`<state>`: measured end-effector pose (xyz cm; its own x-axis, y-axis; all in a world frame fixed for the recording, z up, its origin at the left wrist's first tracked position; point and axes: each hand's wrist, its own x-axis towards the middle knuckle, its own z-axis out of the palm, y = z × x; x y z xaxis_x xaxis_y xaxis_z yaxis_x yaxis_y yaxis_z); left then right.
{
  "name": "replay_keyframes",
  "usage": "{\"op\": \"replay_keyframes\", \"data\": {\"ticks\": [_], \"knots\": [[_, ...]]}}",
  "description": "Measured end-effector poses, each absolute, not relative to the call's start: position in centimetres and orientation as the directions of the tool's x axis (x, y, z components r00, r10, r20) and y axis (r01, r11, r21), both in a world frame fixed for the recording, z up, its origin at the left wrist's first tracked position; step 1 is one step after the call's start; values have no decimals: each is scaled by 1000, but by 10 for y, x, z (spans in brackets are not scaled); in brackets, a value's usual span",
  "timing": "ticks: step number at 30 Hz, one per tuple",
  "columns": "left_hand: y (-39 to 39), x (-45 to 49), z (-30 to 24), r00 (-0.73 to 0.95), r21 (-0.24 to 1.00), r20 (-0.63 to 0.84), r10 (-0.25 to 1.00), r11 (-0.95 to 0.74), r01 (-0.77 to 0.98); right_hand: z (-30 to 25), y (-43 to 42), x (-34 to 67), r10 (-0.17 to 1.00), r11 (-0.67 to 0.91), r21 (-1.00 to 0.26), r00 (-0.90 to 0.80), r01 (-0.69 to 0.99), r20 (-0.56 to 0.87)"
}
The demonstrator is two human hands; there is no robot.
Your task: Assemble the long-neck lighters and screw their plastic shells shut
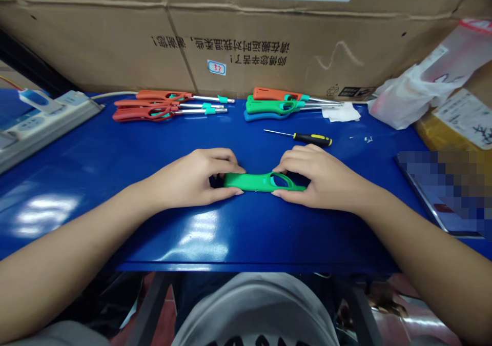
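Note:
A green long-necked lighter (253, 182) lies sideways low over the blue table, or on it, held between both hands. My left hand (207, 177) grips its plain handle end, thumb in front and fingers behind. Around the trigger-loop end, my right hand (313, 174) is closed with thumb and fingertips on the two edges. A teal trigger shows inside the loop. The right hand hides the far end, so I cannot see a metal neck. Just behind that hand lies a black and yellow screwdriver (311, 139), its shaft pointing left.
Orange and red lighters (154, 111) lie at the back left, with green, orange and blue lighters (269, 107) at the back centre. A large carton (230, 43) walls off the rear. A power strip (38, 123) is left; a plastic bag (403, 97) and a dark tablet-like object (434, 202) are right.

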<state>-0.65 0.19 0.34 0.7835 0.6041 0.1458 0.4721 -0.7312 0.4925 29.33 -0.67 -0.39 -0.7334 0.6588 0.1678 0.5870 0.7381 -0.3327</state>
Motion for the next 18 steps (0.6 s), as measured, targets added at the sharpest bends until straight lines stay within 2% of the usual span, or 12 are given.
{"op": "replay_keyframes", "data": {"ticks": [11, 18], "knots": [[1, -8, 5, 752, 557, 150, 642, -684, 472, -3, -8, 292, 646, 759, -288, -732, 584, 217], [2, -7, 2, 773, 516, 164, 613, -721, 463, -4, -8, 293, 659, 739, -327, -731, 589, 174]]}}
